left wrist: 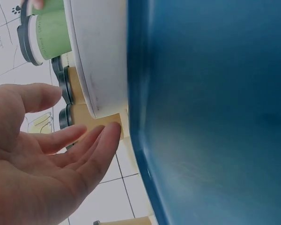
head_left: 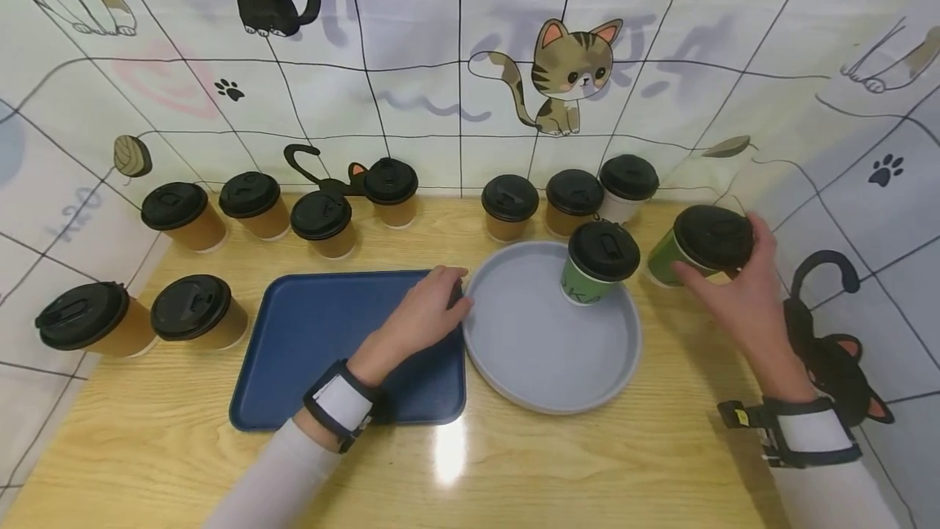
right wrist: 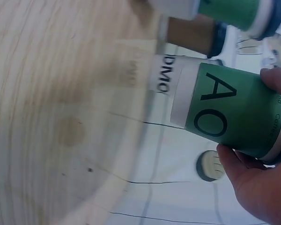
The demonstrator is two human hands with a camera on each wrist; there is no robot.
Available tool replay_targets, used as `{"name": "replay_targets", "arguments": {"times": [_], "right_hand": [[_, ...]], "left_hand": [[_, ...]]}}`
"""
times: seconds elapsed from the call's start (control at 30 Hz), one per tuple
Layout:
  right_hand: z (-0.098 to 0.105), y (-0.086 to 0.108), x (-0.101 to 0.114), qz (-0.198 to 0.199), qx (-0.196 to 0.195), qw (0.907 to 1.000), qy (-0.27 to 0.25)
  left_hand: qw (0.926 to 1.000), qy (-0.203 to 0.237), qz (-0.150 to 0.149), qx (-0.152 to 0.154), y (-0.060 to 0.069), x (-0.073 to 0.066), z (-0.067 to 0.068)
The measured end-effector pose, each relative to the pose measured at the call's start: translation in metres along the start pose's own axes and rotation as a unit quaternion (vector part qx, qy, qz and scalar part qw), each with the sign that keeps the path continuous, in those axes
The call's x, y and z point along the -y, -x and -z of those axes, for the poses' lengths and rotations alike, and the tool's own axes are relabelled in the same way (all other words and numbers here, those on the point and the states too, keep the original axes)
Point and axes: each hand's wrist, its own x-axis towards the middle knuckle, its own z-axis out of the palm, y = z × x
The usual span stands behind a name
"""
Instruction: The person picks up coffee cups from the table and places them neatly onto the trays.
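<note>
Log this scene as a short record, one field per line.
Right hand: right hand grips a green cup marked "AO"
Left hand: left hand, fingers loosely extended, beside the round tray's rim; contact unclear
Round tray: grey round tray, holding another green cup toward its back right
Other tray: blue tray, left of the grey one
Left group: six brown cups
Back right group: two brown cups and one white cup
Surface: wooden table

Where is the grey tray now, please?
In the head view, the grey tray sits right of centre, beside the blue tray, with a green cup on it.
</note>
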Motion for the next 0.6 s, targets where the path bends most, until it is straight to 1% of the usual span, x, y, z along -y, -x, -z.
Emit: {"name": "replay_targets", "arguments": {"times": [0.1, 0.17, 0.27, 0.33, 0.43, 0.53, 0.6], "right_hand": [[0.008, 0.015, 0.009, -0.004, -0.014, 0.9999, 0.004], [0.009, 0.025, 0.013, -0.003, -0.029, 0.9996, -0.001], [0.008, 0.039, 0.017, 0.015, -0.053, 0.9984, -0.014], [0.006, 0.046, 0.019, 0.042, -0.065, 0.9964, -0.036], [0.006, 0.054, 0.023, 0.087, -0.075, 0.9922, -0.048], [0.004, 0.061, 0.024, 0.137, -0.076, 0.9851, -0.070], [0.001, 0.066, 0.023, 0.172, -0.069, 0.9796, -0.077]], "left_hand": [[0.9999, -0.002, -0.017, -0.002, -0.009, -0.002, 0.000], [0.9997, -0.005, -0.022, 0.001, -0.015, -0.002, -0.001], [0.9998, -0.009, -0.017, 0.008, -0.019, -0.001, -0.003], [0.9999, -0.004, -0.009, 0.011, -0.021, 0.000, -0.004], [0.9999, 0.011, -0.006, 0.009, -0.024, 0.001, -0.007], [0.9996, 0.027, -0.007, 0.010, -0.026, 0.002, -0.009], [0.9994, 0.033, -0.008, 0.011, -0.027, 0.002, -0.009]]}}
